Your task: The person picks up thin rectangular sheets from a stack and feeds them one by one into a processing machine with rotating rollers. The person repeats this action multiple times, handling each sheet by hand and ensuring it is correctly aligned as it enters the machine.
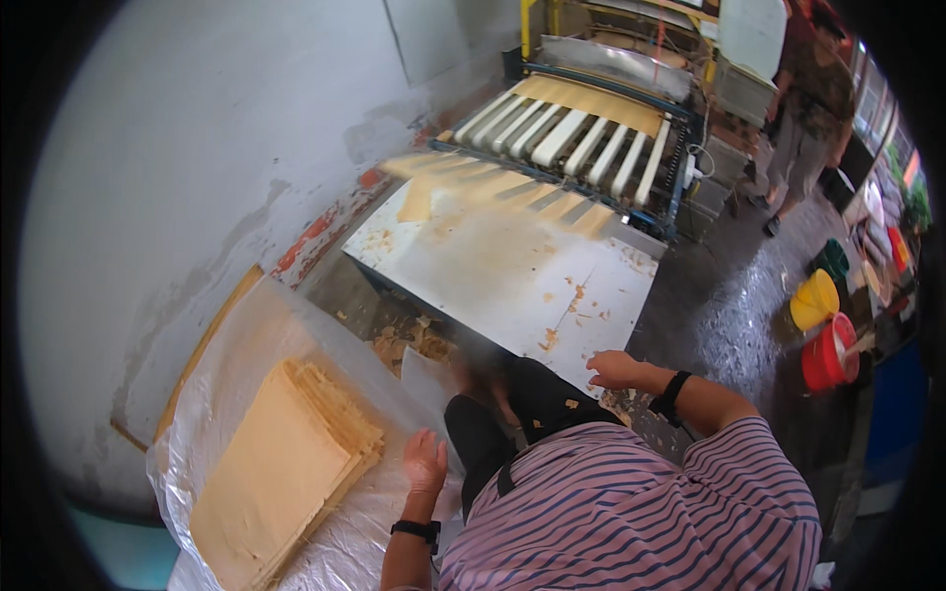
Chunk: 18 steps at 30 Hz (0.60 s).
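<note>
My left hand [426, 459] holds nothing, fingers apart, just right of a stack of thin tan sheets [270, 473] that lies on clear plastic sheeting [332, 558]. Over the near right corner of a white metal table [480, 258] is my right hand [613, 368], its fingers curled; whether it touches the surface cannot be told. Beyond the table's far edge, a tan sheet [591, 103] lies on the white belts [558, 138] of a conveyor machine. Blurred tan strips [488, 177] reach from the machine onto the table.
Tan scraps [547, 338] dot the table, and more [414, 343] lie on the floor. A painted wall [185, 148] stands at the left. To the right are a yellow bucket [814, 299], a red bucket [828, 354] and a dark green one [833, 258]. A person [809, 111] stands beside the machine.
</note>
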### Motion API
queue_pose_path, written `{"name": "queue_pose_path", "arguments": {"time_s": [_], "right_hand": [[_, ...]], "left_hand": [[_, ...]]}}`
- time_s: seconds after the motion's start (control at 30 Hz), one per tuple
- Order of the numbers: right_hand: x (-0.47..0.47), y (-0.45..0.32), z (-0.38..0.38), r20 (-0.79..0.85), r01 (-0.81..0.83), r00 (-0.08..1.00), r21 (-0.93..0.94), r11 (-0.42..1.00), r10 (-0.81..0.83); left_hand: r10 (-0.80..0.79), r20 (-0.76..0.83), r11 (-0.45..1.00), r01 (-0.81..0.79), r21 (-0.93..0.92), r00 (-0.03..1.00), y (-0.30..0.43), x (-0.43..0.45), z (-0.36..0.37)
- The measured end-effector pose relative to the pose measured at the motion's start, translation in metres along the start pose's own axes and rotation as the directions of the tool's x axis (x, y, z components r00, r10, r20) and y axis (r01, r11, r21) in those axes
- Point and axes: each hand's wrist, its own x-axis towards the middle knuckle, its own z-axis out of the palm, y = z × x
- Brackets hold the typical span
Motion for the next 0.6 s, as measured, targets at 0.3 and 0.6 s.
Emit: {"name": "queue_pose_path", "arguments": {"time_s": [0.3,0.6], "right_hand": [[-0.015,0.028,0.030,0.162,-0.311,0.940,0.038,0.950,0.301],[0.051,0.037,0.059,-0.208,-0.251,0.949,-0.052,0.967,0.236]], "left_hand": [[-0.088,0.244,0.974,0.032,0.225,0.966,-0.010,0.008,0.024],[-0.092,0.189,0.990,0.070,0.120,0.978,-0.007,0.013,0.020]]}}
